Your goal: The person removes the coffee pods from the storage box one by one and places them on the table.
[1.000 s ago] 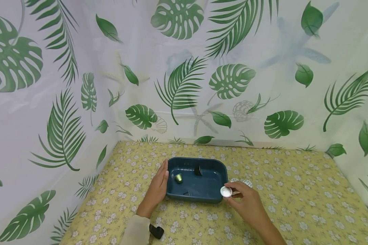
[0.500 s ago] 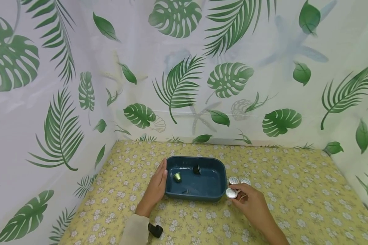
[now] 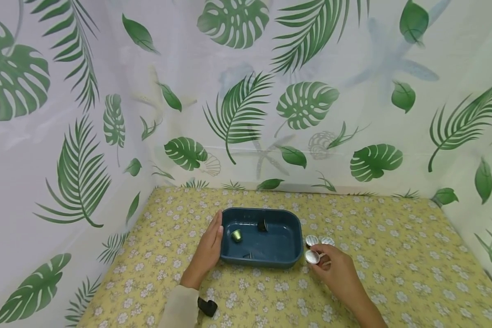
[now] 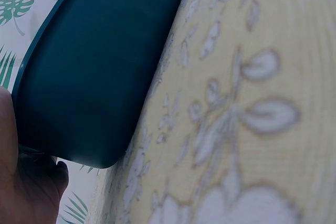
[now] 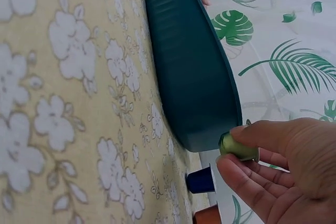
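A dark teal rectangular dish (image 3: 262, 263) sits on the flowered cloth. Straight fingers of my left hand (image 3: 207, 243) rest along its left wall. Just off the opposite end, my right hand (image 3: 339, 269) pinches a light green coffee capsule (image 5: 239, 148) between thumb and fingers, its silver lid facing up in the head view. Inside the dish lie a green capsule (image 3: 236, 235), a black capsule (image 3: 262, 225) and a dark piece (image 3: 248, 256) mostly hidden by the front wall. Beyond the right fingertips stand a blue capsule (image 5: 202, 180) and an orange capsule (image 5: 208, 215), lids up.
The yellow flowered cloth (image 3: 393, 273) covers the table. White sheeting (image 3: 246, 177) printed with green leaves hangs behind and at both sides. A black strap piece (image 3: 207, 307) shows at the left sleeve (image 3: 180, 305).
My right hand has moved right with the capsule, from the dish's right rim to beside the two standing capsules. My left hand stays at the dish.
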`<state>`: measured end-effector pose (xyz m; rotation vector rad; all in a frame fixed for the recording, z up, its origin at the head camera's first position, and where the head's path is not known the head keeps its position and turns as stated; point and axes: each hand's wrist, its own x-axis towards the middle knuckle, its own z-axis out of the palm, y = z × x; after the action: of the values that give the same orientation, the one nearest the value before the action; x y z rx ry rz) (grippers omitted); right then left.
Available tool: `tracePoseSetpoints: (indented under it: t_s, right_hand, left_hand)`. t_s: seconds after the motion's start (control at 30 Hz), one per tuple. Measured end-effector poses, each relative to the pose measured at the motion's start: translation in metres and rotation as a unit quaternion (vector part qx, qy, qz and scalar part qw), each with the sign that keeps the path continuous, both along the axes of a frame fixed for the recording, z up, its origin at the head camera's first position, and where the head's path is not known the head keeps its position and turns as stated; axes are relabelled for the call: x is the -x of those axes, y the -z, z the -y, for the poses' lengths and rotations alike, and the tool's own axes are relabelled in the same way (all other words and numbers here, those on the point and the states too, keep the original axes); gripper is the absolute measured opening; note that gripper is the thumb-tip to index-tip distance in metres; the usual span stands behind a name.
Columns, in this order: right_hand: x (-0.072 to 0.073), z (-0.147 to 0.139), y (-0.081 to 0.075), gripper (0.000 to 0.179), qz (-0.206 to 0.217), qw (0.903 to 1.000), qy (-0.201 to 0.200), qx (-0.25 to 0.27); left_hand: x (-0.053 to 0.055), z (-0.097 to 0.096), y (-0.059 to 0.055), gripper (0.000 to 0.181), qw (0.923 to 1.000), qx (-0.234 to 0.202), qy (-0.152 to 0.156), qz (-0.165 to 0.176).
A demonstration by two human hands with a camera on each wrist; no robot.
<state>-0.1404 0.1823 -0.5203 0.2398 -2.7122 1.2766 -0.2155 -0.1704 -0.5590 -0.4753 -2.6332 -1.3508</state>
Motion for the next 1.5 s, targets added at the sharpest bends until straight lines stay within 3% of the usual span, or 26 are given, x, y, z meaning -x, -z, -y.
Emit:
tracePoseSetpoints:
  t_s: [0.27, 0.63, 1.03, 1.5]
  right_hand:
    - [0.006, -0.003, 0.008, 0.04, -0.012, 0.9997, -0.006, -0.02]
    - [0.009, -0.002, 0.015, 0.036, 0.009, 0.9991, 0.006, -0.041]
    - [0.012, 0.0, 0.019, 0.034, 0.024, 0.9981, 0.008, -0.056]
    - [0.015, 0.0, 0.022, 0.033, 0.012, 0.9972, -0.003, -0.073]
  left_hand:
    - [-0.001, -0.001, -0.004, 0.054, 1.0, -0.007, 0.002, 0.005]
    - [-0.002, 0.0, -0.002, 0.054, 0.9997, -0.004, 0.0, 0.024]
    - [-0.001, 0.001, -0.001, 0.054, 0.9998, 0.0, -0.001, 0.02]
    - [-0.001, 0.001, -0.002, 0.054, 0.9999, -0.003, 0.001, 0.016]
